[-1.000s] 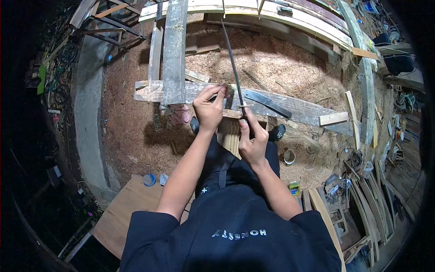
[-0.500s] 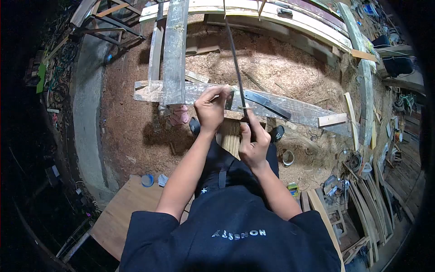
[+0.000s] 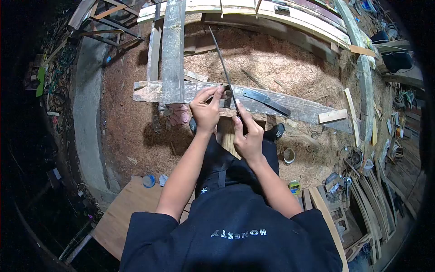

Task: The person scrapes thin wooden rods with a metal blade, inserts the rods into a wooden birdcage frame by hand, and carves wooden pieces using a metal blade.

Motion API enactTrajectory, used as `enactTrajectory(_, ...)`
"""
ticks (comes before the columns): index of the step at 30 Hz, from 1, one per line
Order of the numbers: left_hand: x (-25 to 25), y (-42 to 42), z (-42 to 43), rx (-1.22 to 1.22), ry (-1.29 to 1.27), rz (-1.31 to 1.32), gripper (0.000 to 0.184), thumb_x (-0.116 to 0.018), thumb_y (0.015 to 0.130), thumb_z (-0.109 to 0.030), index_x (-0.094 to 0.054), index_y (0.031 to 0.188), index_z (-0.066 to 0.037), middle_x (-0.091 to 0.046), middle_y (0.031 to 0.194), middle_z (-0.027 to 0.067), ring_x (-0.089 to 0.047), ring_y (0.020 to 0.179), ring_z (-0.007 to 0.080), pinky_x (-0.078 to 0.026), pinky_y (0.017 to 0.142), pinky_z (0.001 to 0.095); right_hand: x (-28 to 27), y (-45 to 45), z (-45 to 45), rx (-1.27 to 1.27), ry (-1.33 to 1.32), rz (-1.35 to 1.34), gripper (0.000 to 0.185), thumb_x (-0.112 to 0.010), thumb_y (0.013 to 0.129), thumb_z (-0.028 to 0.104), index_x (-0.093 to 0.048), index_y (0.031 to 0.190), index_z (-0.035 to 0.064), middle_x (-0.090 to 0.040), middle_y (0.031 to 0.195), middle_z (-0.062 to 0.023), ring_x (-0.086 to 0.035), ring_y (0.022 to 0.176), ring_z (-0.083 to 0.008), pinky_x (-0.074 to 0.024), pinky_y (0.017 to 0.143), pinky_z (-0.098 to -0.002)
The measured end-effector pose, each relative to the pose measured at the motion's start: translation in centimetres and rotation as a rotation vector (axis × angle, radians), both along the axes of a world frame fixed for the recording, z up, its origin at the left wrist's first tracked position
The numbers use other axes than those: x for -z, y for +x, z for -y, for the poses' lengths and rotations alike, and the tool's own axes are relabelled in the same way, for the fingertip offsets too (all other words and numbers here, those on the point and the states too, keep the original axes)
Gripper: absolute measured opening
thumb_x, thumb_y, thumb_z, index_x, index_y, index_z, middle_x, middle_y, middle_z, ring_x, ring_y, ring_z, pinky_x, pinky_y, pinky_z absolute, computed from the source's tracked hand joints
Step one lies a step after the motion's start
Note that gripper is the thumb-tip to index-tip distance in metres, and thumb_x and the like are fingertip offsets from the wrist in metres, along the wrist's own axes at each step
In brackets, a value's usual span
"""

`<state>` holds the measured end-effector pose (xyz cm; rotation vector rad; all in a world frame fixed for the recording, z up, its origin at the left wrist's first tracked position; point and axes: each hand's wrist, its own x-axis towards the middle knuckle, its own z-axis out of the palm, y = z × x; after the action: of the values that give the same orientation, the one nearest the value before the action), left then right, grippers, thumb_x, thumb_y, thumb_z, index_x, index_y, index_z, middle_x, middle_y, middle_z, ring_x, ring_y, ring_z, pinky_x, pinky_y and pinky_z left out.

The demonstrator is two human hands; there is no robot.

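My right hand [image 3: 249, 138] is closed around the lower end of a long, thin, dark blade-like tool [image 3: 220, 56], its tapered tip pointing up and away from me. Whether it is a file or a knife seen edge-on, I cannot tell. My left hand [image 3: 206, 111] pinches a small dark piece [image 3: 225, 85] against the tool's left side; the fingers partly hide it. Both hands are over the near edge of a worn plank [image 3: 303, 106]. On that plank, right of the tool, lies a flat metal strip with a dark handle-like end [image 3: 276, 109].
A thick grey board [image 3: 172, 59] crosses the plank at left. A short wood offcut [image 3: 332, 116] rests on its right end. Long pale boards [image 3: 308, 27] span the back. Sawdust covers the ground, where a small pot [image 3: 288, 155] stands. A pink cloth [image 3: 179, 115] hangs below the plank.
The long tool has moved left and toward me, so its tip now shows. My right hand has shifted slightly left and up with it; my left hand has barely moved.
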<state>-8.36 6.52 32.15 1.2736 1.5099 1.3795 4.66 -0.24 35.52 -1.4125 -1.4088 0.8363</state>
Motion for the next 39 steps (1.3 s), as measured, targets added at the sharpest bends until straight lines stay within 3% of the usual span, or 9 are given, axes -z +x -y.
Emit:
enactTrajectory(12, -8.2, -2.3, -8.3, 0.038, 0.506, -0.294, 0.054, -0.036, 0.109, -0.043, -0.066, 0.122, 0.0, -0.072, 0.112, 0.0122, -0.066, 0.086, 0.0162, -0.051, 0.08, 0.0296, 0.4, 0.4, 0.7, -0.03, -0.001, 0.027, 0.047, -0.061, 0.095, 0.004, -0.055, 0.141, 0.0073, -0.069, 0.113, -0.0272, -0.069, 0.1, -0.0426, -0.0559, 0.082, -0.044)
enactTrajectory(16, -15.3, -1.7, -13.4, 0.258, 0.889, -0.613, 0.068, -0.023, 0.107, -0.056, -0.056, 0.139, -0.005, -0.052, 0.147, 0.0158, -0.042, 0.14, 0.0374, -0.035, 0.109, 0.0481, 0.1, 0.4, 1.1, -0.039, -0.026, 0.008, 0.046, -0.061, 0.095, 0.006, -0.056, 0.141, 0.0075, -0.069, 0.108, -0.0275, -0.069, 0.097, -0.0431, -0.0559, 0.081, -0.0442)
enactTrajectory(19, -15.6, 0.9, -13.6, 0.856, -0.491, -1.575, 0.046, -0.039, 0.106, -0.039, -0.049, 0.149, -0.024, -0.035, 0.161, 0.011, -0.035, 0.144, 0.032, -0.004, 0.12, 0.0563, -0.3, 0.6, 1.3, -0.034, -0.092, 0.029, 0.043, -0.061, 0.096, 0.008, -0.057, 0.139, 0.0069, -0.069, 0.107, -0.0278, -0.069, 0.097, -0.0433, -0.0559, 0.08, -0.0445)
enactTrajectory(20, -9.1, 1.0, -14.1, 0.674, 0.331, -1.407, 0.049, -0.026, 0.105, -0.058, -0.028, 0.153, -0.048, 0.0, 0.168, -0.0048, 0.022, 0.152, 0.0272, 0.025, 0.113, 0.0635, -0.5, 0.6, 1.6, -0.028, -0.096, 0.024, 0.043, -0.061, 0.096, 0.008, -0.057, 0.139, 0.0069, -0.069, 0.107, -0.0278, -0.069, 0.097, -0.0433, -0.0559, 0.08, -0.0445)
enactTrajectory(21, -8.6, 1.0, -13.6, 0.718, 0.365, -1.364, 0.049, -0.024, 0.105, -0.057, -0.018, 0.154, -0.051, 0.011, 0.167, -0.0071, 0.028, 0.15, 0.0257, 0.027, 0.111, 0.0645, -0.6, 0.7, 1.6, -0.035, -0.12, 0.006, 0.041, -0.061, 0.096, 0.009, -0.058, 0.137, 0.0065, -0.069, 0.106, -0.0279, -0.069, 0.097, -0.0433, -0.0559, 0.081, -0.0446)
enactTrajectory(26, -12.1, 1.4, -15.4, 0.525, 0.545, -1.065, 0.051, -0.032, 0.108, -0.032, -0.026, 0.157, -0.039, -0.004, 0.169, -0.0018, 0.017, 0.154, 0.0273, 0.028, 0.113, 0.0595, -0.4, 1.7, 0.7, 0.0, -0.055, 0.004, 0.039, -0.061, 0.096, 0.009, -0.059, 0.135, 0.0048, -0.07, 0.105, -0.0281, -0.069, 0.098, -0.0435, -0.0558, 0.082, -0.0448)
enactTrajectory(33, -6.0, 3.4, -13.6, 0.742, 0.35, -1.259, 0.051, -0.038, 0.105, -0.044, -0.026, 0.154, -0.047, 0.003, 0.168, -0.0038, 0.023, 0.152, 0.0257, 0.027, 0.112, 0.0636, -1.2, 1.7, 0.7, -0.063, -0.265, -0.019, 0.039, -0.061, 0.097, 0.014, -0.061, 0.135, 0.0086, -0.069, 0.094, -0.0283, -0.068, 0.088, -0.0454, -0.0546, 0.076, -0.0477)
enactTrajectory(35, -5.7, 3.0, -15.2, 0.688, 0.36, -1.116, 0.062, 0.0, 0.1, -0.065, -0.024, 0.154, -0.048, 0.015, 0.166, -0.0087, 0.032, 0.148, 0.0259, 0.028, 0.108, 0.067, 0.6, 2.0, 1.4, -0.023, -0.219, 0.013, 0.039, -0.062, 0.096, 0.017, -0.062, 0.134, 0.0089, -0.069, 0.091, -0.028, -0.068, 0.085, -0.0459, -0.054, 0.075, -0.0498)
enactTrajectory(39, -11.4, 2.5, -16.7, 0.571, 0.699, -1.001, 0.057, -0.013, 0.105, -0.057, -0.038, 0.153, -0.039, 0.004, 0.169, -0.0024, 0.027, 0.151, 0.0278, 0.031, 0.106, 0.0681, 0.9, 2.5, 1.3, -0.011, -0.17, 0.012, 0.04, -0.062, 0.096, 0.016, -0.06, 0.136, 0.0104, -0.069, 0.091, -0.0271, -0.068, 0.084, -0.0454, -0.0541, 0.074, -0.0497)
